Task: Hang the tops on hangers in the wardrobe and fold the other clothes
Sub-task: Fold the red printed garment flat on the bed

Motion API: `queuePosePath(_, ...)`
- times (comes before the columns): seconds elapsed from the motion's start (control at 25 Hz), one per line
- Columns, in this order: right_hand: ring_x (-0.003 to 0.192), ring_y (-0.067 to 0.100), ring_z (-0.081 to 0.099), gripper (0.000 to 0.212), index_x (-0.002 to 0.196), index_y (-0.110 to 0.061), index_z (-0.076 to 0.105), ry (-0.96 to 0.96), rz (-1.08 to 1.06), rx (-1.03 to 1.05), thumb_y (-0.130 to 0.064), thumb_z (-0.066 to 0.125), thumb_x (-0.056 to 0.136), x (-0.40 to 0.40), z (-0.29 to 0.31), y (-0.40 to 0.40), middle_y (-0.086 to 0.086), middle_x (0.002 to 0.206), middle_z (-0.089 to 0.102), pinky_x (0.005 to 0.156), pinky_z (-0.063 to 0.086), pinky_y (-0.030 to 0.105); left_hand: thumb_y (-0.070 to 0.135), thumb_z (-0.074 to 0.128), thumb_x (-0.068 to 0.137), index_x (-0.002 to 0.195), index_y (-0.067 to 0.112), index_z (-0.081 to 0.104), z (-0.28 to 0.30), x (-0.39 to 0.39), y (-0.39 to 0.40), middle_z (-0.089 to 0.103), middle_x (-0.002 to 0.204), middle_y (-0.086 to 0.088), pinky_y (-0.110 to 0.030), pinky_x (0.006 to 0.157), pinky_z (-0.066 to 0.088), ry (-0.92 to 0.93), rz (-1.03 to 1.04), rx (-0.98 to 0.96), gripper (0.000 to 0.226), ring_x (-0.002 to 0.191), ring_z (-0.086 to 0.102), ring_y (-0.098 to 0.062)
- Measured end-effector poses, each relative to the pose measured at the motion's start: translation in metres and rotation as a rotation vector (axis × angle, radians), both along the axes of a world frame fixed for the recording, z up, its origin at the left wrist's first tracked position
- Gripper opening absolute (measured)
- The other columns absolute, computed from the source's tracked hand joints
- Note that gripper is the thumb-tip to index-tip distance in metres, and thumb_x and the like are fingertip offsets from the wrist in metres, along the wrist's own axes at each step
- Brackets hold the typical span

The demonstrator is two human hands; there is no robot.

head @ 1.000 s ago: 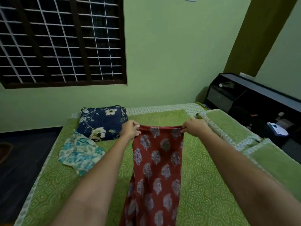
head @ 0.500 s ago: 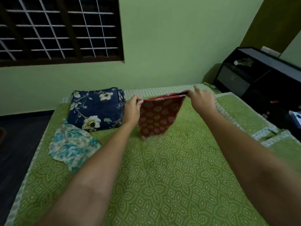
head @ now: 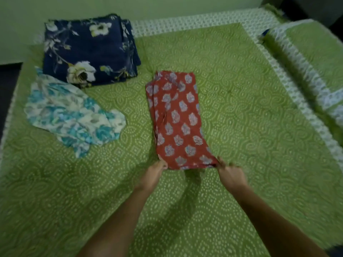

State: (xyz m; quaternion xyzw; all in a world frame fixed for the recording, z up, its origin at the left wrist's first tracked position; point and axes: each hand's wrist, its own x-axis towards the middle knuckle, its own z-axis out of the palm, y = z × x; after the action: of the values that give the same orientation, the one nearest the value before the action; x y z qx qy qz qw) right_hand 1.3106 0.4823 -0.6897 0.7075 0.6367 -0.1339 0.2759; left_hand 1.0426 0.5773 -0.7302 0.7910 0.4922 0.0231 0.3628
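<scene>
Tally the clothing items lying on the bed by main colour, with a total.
Red printed garment, near corners pinched by left hand and right hand: 1
Navy floral folded garment: 1
White and turquoise floral garment: 1
Total: 3

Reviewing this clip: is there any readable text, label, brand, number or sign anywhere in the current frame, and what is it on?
None: no word, number, label or brand can be read.
The red garment, the navy floral cloth, the turquoise floral garment and the green bedspread carry printed patterns only, no lettering.
No tag shows at the near edge pinched by the left hand and right hand; the frame is slightly blurred.
</scene>
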Motion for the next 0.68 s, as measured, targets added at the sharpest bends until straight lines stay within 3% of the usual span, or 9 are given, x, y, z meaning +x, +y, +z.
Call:
queuePosePath(0.12, 0.122, 0.03, 0.048, 0.055, 0.153, -0.016, 0.014, 0.033, -0.008, -0.148, -0.011, 0.026, 0.099, -0.011, -0.093, -0.034, 0.001, 0.16, 0.014, 0.087, 0.051, 0.04, 0.009, 0.045, 0.097, 0.121, 0.015, 0.055, -0.078, -0.007, -0.031, 0.057, 0.123, 0.003, -0.018, 0.076, 0.038, 0.125, -0.077, -0.032, 0.027, 0.097, 0.056, -0.008)
queuePosePath(0.24, 0.123, 0.03, 0.047, 0.054, 0.153, -0.017, 0.016, 0.072, -0.097, -0.173, -0.017, 0.026, 0.1, -0.018, -0.139, -0.044, -0.001, 0.155, 0.028, 0.086, 0.05, 0.04, 0.016, 0.051, 0.092, 0.109, 0.005, 0.064, -0.119, -0.008, -0.044, 0.062, 0.115, -0.009, -0.027, 0.084, 0.045, 0.024, 0.01, 0.018, 0.024, 0.1, 0.063, -0.023)
queuePosePath(0.32, 0.105, 0.033, 0.058, 0.044, 0.137, -0.015, 0.05, 0.106, -0.058, 0.077, -0.028, 0.031, 0.099, -0.018, -0.153, -0.042, 0.003, 0.145, 0.046, 0.073, 0.053, 0.039, 0.032, 0.055, 0.091, 0.093, 0.002, 0.069, -0.137, -0.007, -0.047, 0.066, 0.101, -0.012, -0.027, 0.081, 0.044, -0.021, 0.105, 0.123, 0.033, 0.091, 0.063, -0.023)
queuePosePath(0.36, 0.088, 0.033, 0.064, 0.042, 0.115, -0.012, 0.067, 0.126, -0.029, 0.205, -0.033, 0.036, 0.095, -0.018, -0.156, -0.043, 0.006, 0.133, 0.058, 0.062, 0.053, 0.037, 0.034, 0.058, 0.091, 0.087, 0.002, 0.068, -0.14, -0.004, -0.047, 0.066, 0.094, -0.011, -0.028, 0.077, 0.044, -0.028, 0.175, 0.127, 0.034, 0.085, 0.06, -0.021)
queuePosePath(0.4, 0.073, 0.032, 0.065, 0.039, 0.095, -0.011, 0.071, 0.136, 0.011, 0.329, -0.036, 0.041, 0.092, -0.015, -0.162, -0.047, 0.008, 0.118, 0.067, 0.052, 0.052, 0.034, 0.031, 0.062, 0.09, 0.083, 0.003, 0.067, -0.136, 0.002, -0.043, 0.064, 0.088, -0.01, -0.03, 0.074, 0.044, -0.035, 0.272, 0.127, 0.03, 0.079, 0.057, -0.019)
queuePosePath(0.44, 0.065, 0.03, 0.063, 0.035, 0.086, -0.011, 0.068, 0.135, 0.033, 0.432, -0.038, 0.046, 0.091, -0.01, -0.167, -0.051, 0.009, 0.102, 0.072, 0.046, 0.049, 0.032, 0.027, 0.068, 0.087, 0.081, 0.004, 0.064, -0.133, 0.007, -0.039, 0.062, 0.086, -0.01, -0.03, 0.071, 0.043, -0.053, 0.379, 0.131, 0.024, 0.075, 0.053, -0.018)
queuePosePath(0.52, 0.059, 0.027, 0.061, 0.033, 0.091, -0.012, 0.054, 0.159, 0.002, 0.499, -0.044, 0.054, 0.086, -0.004, -0.167, -0.051, 0.008, 0.075, 0.067, 0.039, 0.047, 0.03, 0.022, 0.08, 0.075, 0.087, 0.003, 0.059, -0.129, 0.014, -0.03, 0.056, 0.088, -0.011, -0.024, 0.071, 0.037, -0.082, 0.584, 0.075, 0.031, 0.078, 0.047, -0.016)
queuePosePath(0.56, 0.061, 0.028, 0.061, 0.038, 0.095, -0.012, 0.048, 0.192, -0.041, 0.463, -0.047, 0.058, 0.083, -0.004, -0.162, -0.046, 0.008, 0.074, 0.063, 0.04, 0.048, 0.031, 0.022, 0.084, 0.07, 0.092, 0.002, 0.056, -0.129, 0.014, -0.027, 0.054, 0.09, -0.011, -0.024, 0.072, 0.037, -0.087, 0.658, 0.026, 0.041, 0.08, 0.047, -0.017)
queuePosePath(0.68, 0.083, 0.033, 0.059, 0.052, 0.112, -0.013, 0.042, 0.254, -0.129, 0.307, -0.051, 0.06, 0.081, -0.009, -0.159, -0.031, 0.012, 0.099, 0.055, 0.055, 0.05, 0.038, 0.027, 0.086, 0.067, 0.101, 0.003, 0.053, -0.131, 0.014, -0.02, 0.054, 0.083, -0.007, -0.031, 0.071, 0.046, -0.099, 0.753, -0.099, 0.053, 0.075, 0.052, -0.019)
